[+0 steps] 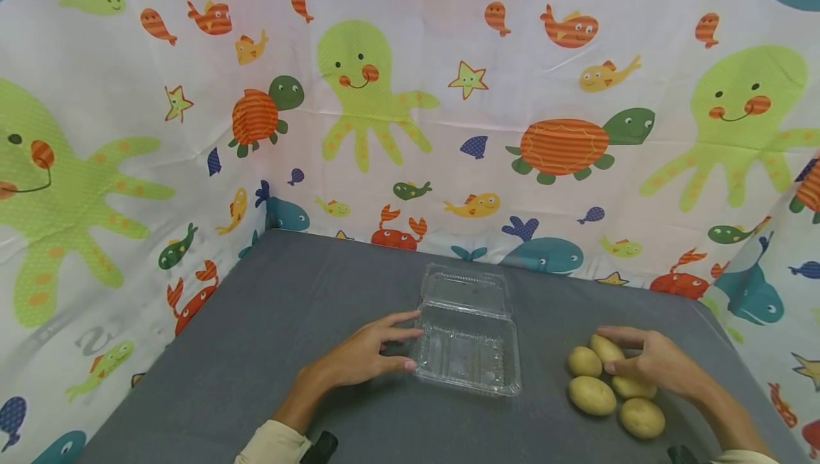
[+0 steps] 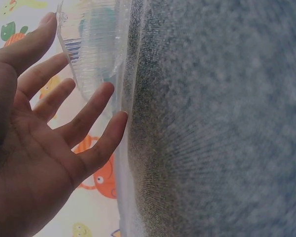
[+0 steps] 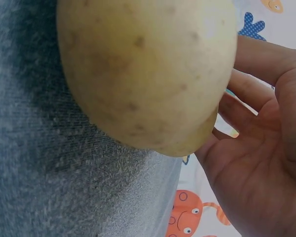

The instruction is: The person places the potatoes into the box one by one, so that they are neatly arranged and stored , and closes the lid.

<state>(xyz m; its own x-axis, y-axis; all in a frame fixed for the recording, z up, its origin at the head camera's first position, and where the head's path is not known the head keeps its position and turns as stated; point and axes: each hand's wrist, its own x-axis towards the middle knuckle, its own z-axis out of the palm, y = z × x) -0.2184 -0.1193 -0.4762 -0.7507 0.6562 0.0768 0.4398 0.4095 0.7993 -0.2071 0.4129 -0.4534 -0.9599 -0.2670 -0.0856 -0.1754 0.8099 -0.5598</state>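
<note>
A clear plastic container [image 1: 470, 357] stands with its lid [image 1: 464, 290] folded back on the grey table. My left hand [image 1: 365, 354] is at its left side, fingers spread and fingertips at the rim; the left wrist view shows the same hand [image 2: 54, 123] beside the clear plastic [image 2: 91, 44]. To the right lie several yellow potatoes in a cluster. My right hand [image 1: 660, 361] has thumb and fingers around the rearmost potato [image 1: 605, 348]. In the right wrist view a near potato [image 3: 143, 74] hides part of that hand [image 3: 261, 128], including its fingertips.
Other potatoes [image 1: 592, 396] lie close around the right hand, one of them [image 1: 642, 418] nearest the front. The grey tabletop [image 1: 282, 293] ends at a white curtain [image 1: 410, 44] printed with sea animals, behind and at both sides.
</note>
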